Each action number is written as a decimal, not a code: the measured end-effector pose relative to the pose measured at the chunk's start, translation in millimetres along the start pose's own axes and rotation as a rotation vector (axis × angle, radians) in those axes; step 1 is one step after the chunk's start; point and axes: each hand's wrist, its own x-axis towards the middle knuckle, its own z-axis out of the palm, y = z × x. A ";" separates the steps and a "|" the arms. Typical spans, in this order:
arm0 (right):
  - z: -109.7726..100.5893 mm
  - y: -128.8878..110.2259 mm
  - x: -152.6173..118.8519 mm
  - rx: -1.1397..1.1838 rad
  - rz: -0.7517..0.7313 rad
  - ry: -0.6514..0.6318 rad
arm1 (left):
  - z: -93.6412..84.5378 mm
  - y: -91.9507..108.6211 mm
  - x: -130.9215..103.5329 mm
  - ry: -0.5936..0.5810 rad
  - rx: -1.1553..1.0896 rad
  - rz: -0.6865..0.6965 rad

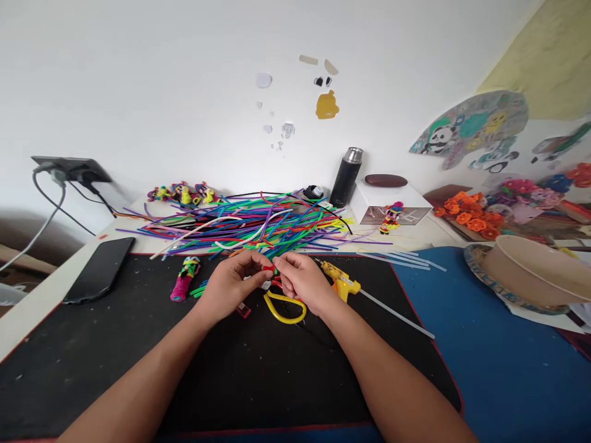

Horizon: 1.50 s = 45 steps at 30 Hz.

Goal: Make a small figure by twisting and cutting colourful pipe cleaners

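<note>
My left hand [233,283] and my right hand [302,282] meet over the black mat [115,357], pinching a small red pipe-cleaner piece [268,269] between the fingertips of both. A small white bit shows just below it. Yellow-handled scissors [284,307] lie on the mat under my hands. A yellow glue gun [340,282] with a clear glue stick [397,314] lies right of my right hand. A big heap of coloured pipe cleaners [244,224] sits just beyond my hands.
A pink and green figure [183,280] lies left of my hands. A black phone [99,269] rests at the left edge. At the back stand a black flask [345,177], a white box [392,200] and small figures [182,194]. A bowl [526,264] and orange flowers [471,215] are right.
</note>
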 end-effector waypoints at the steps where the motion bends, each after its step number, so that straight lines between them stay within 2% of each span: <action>1: 0.1 -1.1 -0.8 0.006 0.003 -0.007 | -0.1 1.7 0.2 -0.008 -0.057 -0.025; 7: 1.4 -4.3 -3.5 0.014 0.015 -0.019 | 0.6 9.4 1.6 -0.012 -0.225 -0.085; 13: 1.7 -3.8 -1.9 -0.004 -0.009 -0.009 | -0.3 3.1 1.6 0.010 -0.283 -0.077; 20: 4.7 1.4 -4.1 -0.183 -0.099 -0.026 | -0.9 -3.6 3.2 0.128 -0.306 -0.065; 25: 9.0 1.7 -8.4 -0.337 -0.138 -0.004 | -2.7 -3.7 4.3 0.210 -0.193 -0.043; 38: 9.4 0.3 -8.1 -0.591 -0.208 0.059 | -6.1 -22.2 3.2 0.235 0.043 0.023; 45: 8.5 -6.2 -10.8 -0.783 -0.297 0.122 | -8.6 -19.3 4.0 0.232 0.224 0.061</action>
